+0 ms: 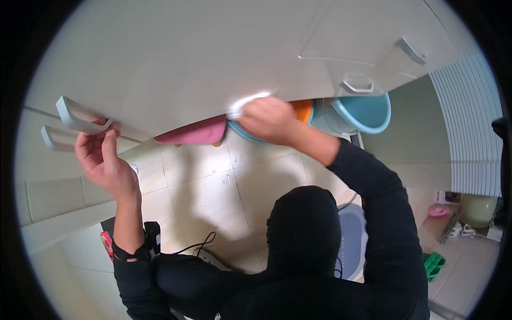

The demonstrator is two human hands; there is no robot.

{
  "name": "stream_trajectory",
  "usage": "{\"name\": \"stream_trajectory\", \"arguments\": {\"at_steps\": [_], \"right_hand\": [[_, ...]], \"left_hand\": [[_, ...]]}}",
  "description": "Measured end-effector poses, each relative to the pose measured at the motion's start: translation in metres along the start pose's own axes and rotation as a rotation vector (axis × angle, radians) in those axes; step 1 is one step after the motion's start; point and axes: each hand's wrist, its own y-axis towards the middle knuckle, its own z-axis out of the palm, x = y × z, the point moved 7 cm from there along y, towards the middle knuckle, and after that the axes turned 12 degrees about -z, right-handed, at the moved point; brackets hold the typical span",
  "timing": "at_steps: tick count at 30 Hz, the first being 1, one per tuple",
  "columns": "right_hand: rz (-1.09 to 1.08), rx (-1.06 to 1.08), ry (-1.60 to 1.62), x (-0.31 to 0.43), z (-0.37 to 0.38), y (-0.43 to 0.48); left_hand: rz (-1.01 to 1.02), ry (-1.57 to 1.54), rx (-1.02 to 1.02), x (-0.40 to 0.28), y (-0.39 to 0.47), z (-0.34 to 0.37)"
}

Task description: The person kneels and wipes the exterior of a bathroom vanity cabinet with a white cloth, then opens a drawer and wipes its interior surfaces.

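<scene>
My left hand (102, 164) grips the end of a white pull handle (78, 118), with fingertips behind the bar and the thumb in front. The handle belongs to a broad pale door panel (172, 60) that fills the upper part of the head view. At the panel's lower edge, my right hand (268, 120) is closed on a white cloth or tissue (237, 109). The hand is blurred and covers most of that white material, which touches the panel. A second white handle (54, 140) sits just below the first one.
Under the panel's edge are a pink stool (196, 134), an orange basin (303, 111) and a light blue bucket (364, 114). Water drops (227, 177) lie on the tiled floor (204, 208). A grey-blue tub (352, 240), a black cable (206, 242) and green slippers (433, 265) are lower down.
</scene>
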Motion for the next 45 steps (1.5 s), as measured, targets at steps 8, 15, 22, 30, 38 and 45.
{"name": "stream_trajectory", "arguments": {"at_steps": [8, 15, 22, 30, 38, 45], "right_hand": [[-0.048, -0.123, -0.220, -0.080, -0.121, 0.058], [0.020, -0.408, -0.158, -0.047, -0.048, 0.141], [-0.241, 0.178, 0.089, 0.060, 0.082, 0.123], [-0.071, -0.333, -0.194, -0.047, -0.050, 0.193], [-0.140, -0.168, -0.071, 0.001, -0.018, 0.185], [-0.019, -0.161, -0.126, -0.031, -0.021, 0.181]], "left_hand": [[-0.042, 0.011, 0.023, 0.005, -0.003, -0.003], [-0.072, -0.061, 0.087, -0.002, -0.008, -0.003], [-0.115, -0.105, 0.047, -0.012, -0.008, -0.001], [-0.182, -0.103, 0.094, -0.012, -0.010, -0.004], [-0.208, -0.097, 0.104, -0.010, -0.011, -0.003], [-0.186, -0.074, 0.129, -0.008, -0.009, -0.005]]}}
